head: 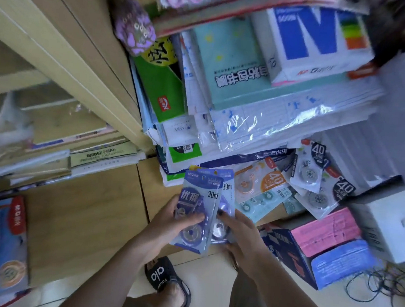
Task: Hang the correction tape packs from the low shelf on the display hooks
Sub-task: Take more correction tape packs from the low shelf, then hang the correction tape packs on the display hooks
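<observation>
Head view, looking down at a low shelf (86, 206). Two blue correction tape packs marked "30m" are held above the shelf's front edge. The front pack (196, 211) is gripped by the left hand (174, 221), thumb laid across its blister; the left fingers are hidden behind the card. The rear pack (226, 198), largely covered by the front pack, is pinched at its lower part by the right hand (240, 235), whose fingers are closed on it; its lower edge is hidden. To the right of the held packs, a loose heap of further packs (300, 188) marked "40" is seen on the shelf, overlapping one another, beneath a stack of wrapped paper goods (264, 104). Below the heap, an open carton (311, 249) with pink and blue pads is partly cut off. Below the held packs, a sandalled foot (170, 282) is seen on the floor. The upper frame is blurred.
</observation>
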A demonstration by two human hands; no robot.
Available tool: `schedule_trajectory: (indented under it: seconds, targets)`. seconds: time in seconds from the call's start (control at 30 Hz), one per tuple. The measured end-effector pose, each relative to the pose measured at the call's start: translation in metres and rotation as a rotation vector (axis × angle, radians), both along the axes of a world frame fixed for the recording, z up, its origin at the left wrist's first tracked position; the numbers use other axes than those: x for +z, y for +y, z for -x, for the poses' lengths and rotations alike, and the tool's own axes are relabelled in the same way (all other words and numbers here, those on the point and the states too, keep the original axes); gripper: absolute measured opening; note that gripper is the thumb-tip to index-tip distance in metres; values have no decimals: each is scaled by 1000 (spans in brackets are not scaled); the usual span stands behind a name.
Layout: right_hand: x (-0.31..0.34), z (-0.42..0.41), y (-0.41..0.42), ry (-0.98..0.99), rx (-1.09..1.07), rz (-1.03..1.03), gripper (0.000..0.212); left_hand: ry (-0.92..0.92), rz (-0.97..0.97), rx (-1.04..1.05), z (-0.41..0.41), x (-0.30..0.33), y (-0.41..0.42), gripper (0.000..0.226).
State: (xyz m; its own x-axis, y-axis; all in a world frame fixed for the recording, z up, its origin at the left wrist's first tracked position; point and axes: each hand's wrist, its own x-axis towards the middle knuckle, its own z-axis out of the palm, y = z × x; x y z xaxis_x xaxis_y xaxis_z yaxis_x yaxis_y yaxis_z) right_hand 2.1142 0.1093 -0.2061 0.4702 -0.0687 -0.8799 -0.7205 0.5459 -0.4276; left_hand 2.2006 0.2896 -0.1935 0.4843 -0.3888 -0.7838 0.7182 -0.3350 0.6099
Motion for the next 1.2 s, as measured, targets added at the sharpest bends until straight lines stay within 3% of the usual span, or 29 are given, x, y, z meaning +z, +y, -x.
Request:
schedule_trajectory:
  seconds: [0.27,0.5,0.57,0.67,0.8,0.83,0.93,1.07,1.2]
  targets:
    - [216,-34,-40,-424,-89,89,35,-407,141,-120,-50,221,-60,42]
    - [400,-63,-78,-747,24,252,21,-765,307,-103,-79,413,-98,63]
    - [442,-71,-92,-856,14,222,33,-876,334,-95,-84,460,-106,60]
    - [494,-91,-112,-959,14,182,61,-1001,397,-62,-91,519,-120,58]
    - [554,-114,-123,-1137,57,226,19,-1116,472,32,-99,587,-141,58]
    - [569,-122,-129,-1145,20,244,16,-1150,482,47,-101,601,-146,58]
    - [623,-127,-140,-1213,37,392,43,-1237,496,79,-104,641,-163,59]
    - [684,-124,-162,-1404,50,509,32,-1327,520,79,-106,695,-185,55]
    - [737,-134,-179,-1450,90,591,30,-1428,545,133,-115,738,-202,55]
